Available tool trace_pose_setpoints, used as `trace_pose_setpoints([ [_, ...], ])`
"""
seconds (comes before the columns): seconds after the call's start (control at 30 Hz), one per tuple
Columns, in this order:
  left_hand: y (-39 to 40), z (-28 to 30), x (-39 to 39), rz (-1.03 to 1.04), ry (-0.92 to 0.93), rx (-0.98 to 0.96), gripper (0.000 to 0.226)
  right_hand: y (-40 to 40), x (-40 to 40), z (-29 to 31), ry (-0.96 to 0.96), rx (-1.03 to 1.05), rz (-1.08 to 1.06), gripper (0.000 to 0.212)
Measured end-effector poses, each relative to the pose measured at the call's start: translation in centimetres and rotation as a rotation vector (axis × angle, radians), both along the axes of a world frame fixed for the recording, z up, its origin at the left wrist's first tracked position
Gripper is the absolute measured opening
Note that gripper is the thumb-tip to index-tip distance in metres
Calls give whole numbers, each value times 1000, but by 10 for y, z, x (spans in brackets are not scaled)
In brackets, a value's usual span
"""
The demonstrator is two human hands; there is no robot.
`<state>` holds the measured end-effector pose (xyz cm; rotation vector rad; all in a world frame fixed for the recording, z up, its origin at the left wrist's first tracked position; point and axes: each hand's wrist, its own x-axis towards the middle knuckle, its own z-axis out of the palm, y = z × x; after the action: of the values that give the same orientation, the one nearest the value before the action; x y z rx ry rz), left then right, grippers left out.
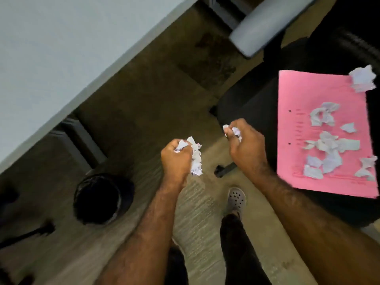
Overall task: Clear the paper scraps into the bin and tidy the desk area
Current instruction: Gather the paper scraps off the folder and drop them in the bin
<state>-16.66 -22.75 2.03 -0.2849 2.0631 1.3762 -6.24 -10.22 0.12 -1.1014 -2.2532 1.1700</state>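
Observation:
My left hand (pixel 177 159) is closed around a wad of crumpled white paper scraps (pixel 195 159) that sticks out past my fingers. My right hand (pixel 245 145) grips a smaller clump of paper scraps (pixel 234 131). Both hands hang over the floor, to the right of a round black bin (pixel 103 199) lined with a dark bag, which stands below the desk edge. Several more torn white scraps (pixel 329 145) lie on a pink folder (pixel 296 128) resting on a black office chair seat at the right.
The grey desk top (pixel 51 58) fills the upper left, with a dark leg (pixel 82 145) under it. A grey chair armrest (pixel 267 23) juts in at the top. My shoe (pixel 236 199) stands on the floor beside a chair caster (pixel 221 170).

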Motion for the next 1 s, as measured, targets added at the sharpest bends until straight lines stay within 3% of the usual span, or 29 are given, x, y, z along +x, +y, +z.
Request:
trace_pose_setpoints([
  [0.1,-105,-21,-26,143,-40,-1,25,-78,-41,-19,12,6,123,11],
  [0.33,-361,-120,-75,443,41,-319,11,-291,-121,-96,6,-110,410,11],
  [0.53,-472,-187,-122,504,228,-596,13,-432,-185,-167,-25,-163,632,13],
  [0.67,-497,-228,-153,393,394,-785,27,-493,-234,-215,-107,-148,733,21],
  [0.77,-501,-251,-170,287,476,-761,38,-508,-265,-239,-184,-149,763,31],
  [0.9,-520,-300,-178,29,330,-727,57,-531,-287,-281,-440,-165,964,49],
  [1.0,-531,-317,-167,-164,212,-746,64,-536,-285,-292,-501,-82,1125,52],
])
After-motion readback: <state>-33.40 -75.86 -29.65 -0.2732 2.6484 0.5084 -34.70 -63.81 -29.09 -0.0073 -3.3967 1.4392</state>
